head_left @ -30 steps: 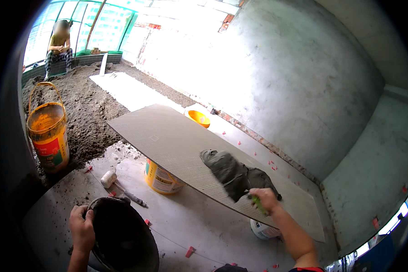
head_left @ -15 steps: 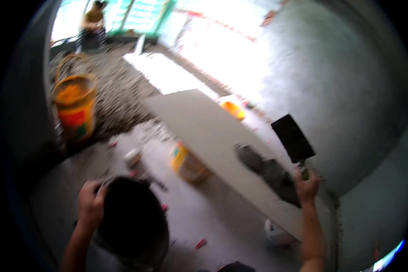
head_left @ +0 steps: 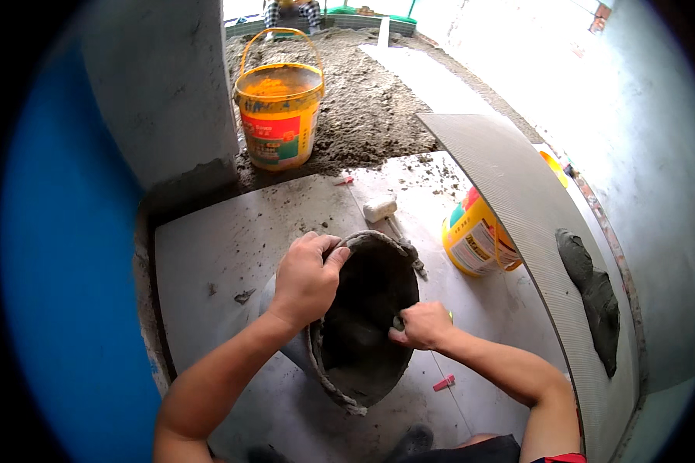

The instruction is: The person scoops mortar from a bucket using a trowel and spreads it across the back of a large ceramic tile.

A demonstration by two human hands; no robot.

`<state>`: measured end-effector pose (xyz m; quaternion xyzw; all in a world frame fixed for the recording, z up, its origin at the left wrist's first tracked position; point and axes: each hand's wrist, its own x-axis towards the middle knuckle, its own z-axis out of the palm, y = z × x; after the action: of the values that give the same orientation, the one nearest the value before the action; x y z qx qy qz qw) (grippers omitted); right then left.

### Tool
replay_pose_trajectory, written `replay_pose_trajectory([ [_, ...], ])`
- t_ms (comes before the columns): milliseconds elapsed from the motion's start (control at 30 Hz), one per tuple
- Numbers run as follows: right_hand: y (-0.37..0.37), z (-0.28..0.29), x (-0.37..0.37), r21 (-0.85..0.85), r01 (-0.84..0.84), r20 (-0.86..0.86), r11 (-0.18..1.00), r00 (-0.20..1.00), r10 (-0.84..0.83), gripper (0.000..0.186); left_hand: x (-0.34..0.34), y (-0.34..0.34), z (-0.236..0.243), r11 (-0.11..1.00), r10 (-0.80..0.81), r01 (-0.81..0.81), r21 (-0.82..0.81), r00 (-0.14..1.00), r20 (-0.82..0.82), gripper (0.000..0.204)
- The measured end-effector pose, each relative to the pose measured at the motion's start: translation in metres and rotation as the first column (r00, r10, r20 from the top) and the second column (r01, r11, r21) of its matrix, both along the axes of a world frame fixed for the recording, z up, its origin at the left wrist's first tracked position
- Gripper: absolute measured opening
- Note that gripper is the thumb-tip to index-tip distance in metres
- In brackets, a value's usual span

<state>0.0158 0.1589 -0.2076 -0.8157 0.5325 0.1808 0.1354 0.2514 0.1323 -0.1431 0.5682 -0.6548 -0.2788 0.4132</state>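
My left hand [head_left: 310, 279] is closed over the rim of a mortar-caked bucket [head_left: 315, 351], which leans with its mouth toward me. Wet grey mortar [head_left: 363, 366] coats its inside. At the bucket's right side my right hand [head_left: 425, 326] is closed around the handle of a trowel; the blade is hidden inside the bucket. To the right, a large tile [head_left: 502, 170] lies raised, its upper face combed with fine ridges. A thick lump of mortar [head_left: 591, 293] rests on that face.
A yellow bucket [head_left: 278, 127] stands by the sand bed [head_left: 355, 92], another yellow bucket [head_left: 475, 239] beneath the tile's edge. A white-headed mallet [head_left: 379, 210] and a red wedge [head_left: 444, 383] lie on the floor. Another person's legs [head_left: 292, 14] show far back.
My right hand has brought the trowel from above the tile down into the bucket. The view has swung right-to-left, toward the bucket, which my left hand still grips.
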Motion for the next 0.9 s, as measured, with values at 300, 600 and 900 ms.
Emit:
replay_pose_trajectory([
  [300,0.025,-0.034,0.014,0.398,0.289,0.224,0.87,0.89,-0.398,0.054,0.003,0.013,0.001,0.999,-0.02,0.019,-0.037,0.999,-0.028,0.019],
  [600,0.031,0.001,-0.002,0.656,0.264,0.432,0.707,0.637,-0.639,0.04,0.008,0.013,0.002,1.0,-0.018,0.018,-0.016,1.0,0.005,0.019],
  [900,0.036,0.058,-0.039,0.621,0.314,0.484,0.718,0.567,-0.667,0.036,0.017,0.014,-0.002,0.999,0.024,-0.022,-0.038,0.999,0.045,0.021],
])
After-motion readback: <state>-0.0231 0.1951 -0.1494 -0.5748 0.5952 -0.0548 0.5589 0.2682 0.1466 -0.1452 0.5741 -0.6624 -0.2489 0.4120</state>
